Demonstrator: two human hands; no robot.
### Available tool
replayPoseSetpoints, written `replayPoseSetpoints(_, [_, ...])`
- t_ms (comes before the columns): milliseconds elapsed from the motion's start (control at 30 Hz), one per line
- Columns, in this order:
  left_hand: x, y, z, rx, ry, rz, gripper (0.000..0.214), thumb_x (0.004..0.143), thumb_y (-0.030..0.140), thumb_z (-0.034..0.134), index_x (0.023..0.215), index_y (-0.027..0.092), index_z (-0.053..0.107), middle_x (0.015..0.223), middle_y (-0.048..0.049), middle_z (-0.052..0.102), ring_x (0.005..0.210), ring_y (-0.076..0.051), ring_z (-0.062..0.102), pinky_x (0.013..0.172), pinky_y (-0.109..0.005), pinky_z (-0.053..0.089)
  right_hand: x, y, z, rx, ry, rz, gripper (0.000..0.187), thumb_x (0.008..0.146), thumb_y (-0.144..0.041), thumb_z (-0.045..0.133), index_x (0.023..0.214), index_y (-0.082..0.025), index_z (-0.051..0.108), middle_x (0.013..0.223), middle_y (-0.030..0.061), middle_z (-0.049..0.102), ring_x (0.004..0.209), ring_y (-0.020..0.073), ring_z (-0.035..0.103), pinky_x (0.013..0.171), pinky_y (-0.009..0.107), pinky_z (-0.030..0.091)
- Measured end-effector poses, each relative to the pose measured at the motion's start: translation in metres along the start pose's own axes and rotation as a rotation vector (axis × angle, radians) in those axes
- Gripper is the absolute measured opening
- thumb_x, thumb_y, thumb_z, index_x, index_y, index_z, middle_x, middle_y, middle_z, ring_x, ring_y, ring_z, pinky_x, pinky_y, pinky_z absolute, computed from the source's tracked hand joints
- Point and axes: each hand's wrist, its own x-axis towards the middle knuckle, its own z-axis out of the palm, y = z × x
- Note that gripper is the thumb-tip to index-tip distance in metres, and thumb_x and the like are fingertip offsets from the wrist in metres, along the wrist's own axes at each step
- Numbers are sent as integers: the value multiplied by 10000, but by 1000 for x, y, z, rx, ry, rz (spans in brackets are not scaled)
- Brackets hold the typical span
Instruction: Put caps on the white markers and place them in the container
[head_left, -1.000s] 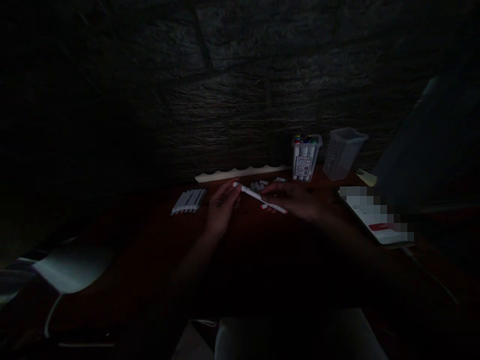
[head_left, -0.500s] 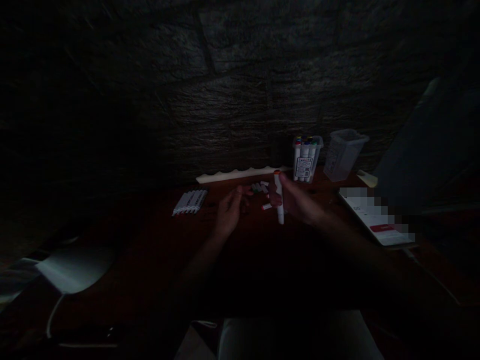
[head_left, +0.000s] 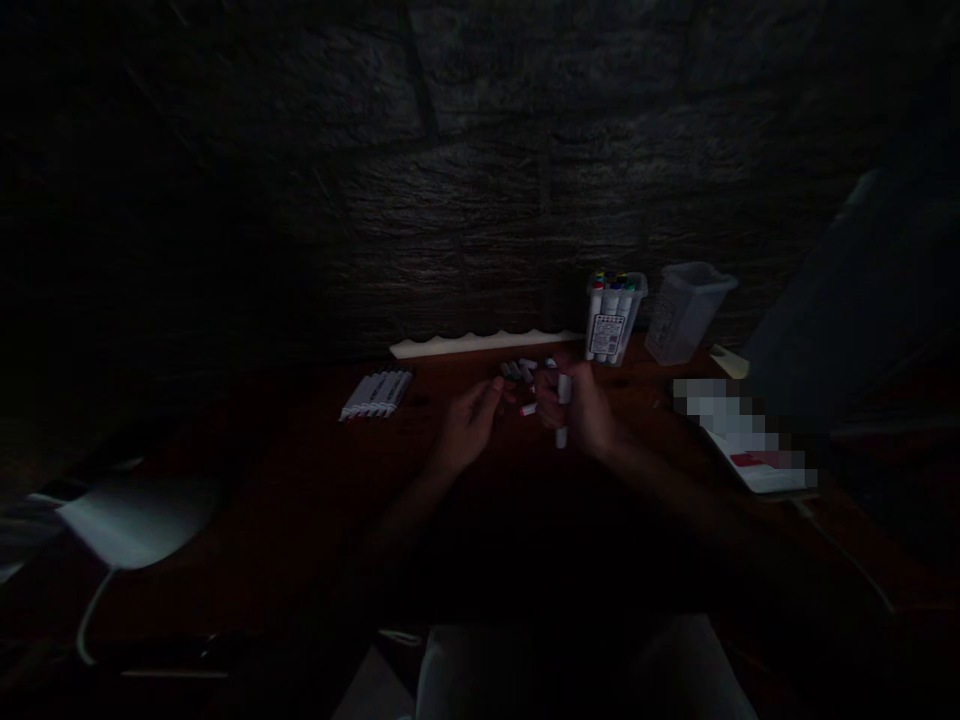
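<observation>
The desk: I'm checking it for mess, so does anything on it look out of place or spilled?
Small white pieces, apparently marker caps, lie at mixed angles near the left hand and right hand, looking untidy against the neat row of markers at left. I see no spill, though darkness hides much.

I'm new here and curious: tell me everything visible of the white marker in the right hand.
The white marker looks plastic, slim and straight. It is held nearly upright over the table in the right hand, which wraps around its middle; its lower end pokes out below. Its upper tip is hidden or too dark to make out.
</observation>
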Motion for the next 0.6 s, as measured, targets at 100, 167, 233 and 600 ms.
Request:
replayPoseSetpoints(100, [0,1,0,-10,9,-8,432,925,502,448,922,152,701,780,-36,665,644,-124,548,628,-238,429,1,0,0,7,-6,-6,522,829,-658,366,528,-231,350,418,-71,260,365,81,220,388,243,203])
replayPoseSetpoints(167, [0,0,0,-9,6,-7,431,925,504,448,940,156,702,776,-35,664,644,-126,548,627,-239,430,2,-1,0,6,0,-6,536,824,-679,355,526,-233,337,411,-71,258,361,82,223,388,244,216])
replayPoseSetpoints(233, [0,-1,0,-10,12,-7,432,921,511,452,955,161,704,778,-35,665,648,-130,549,623,-239,430,3,-2,-2,17,18,5,572,810,-725,326,518,-234,325,400,-72,241,355,82,216,384,244,205])
replayPoseSetpoints(600, [1,-1,-1,40,3,-12,382,905,491,493,944,176,707,795,-31,690,691,-144,580,658,-238,433,9,2,-17,-200,196,-19,569,751,-765,471,661,-209,552,572,-23,514,516,116,468,514,253,380])
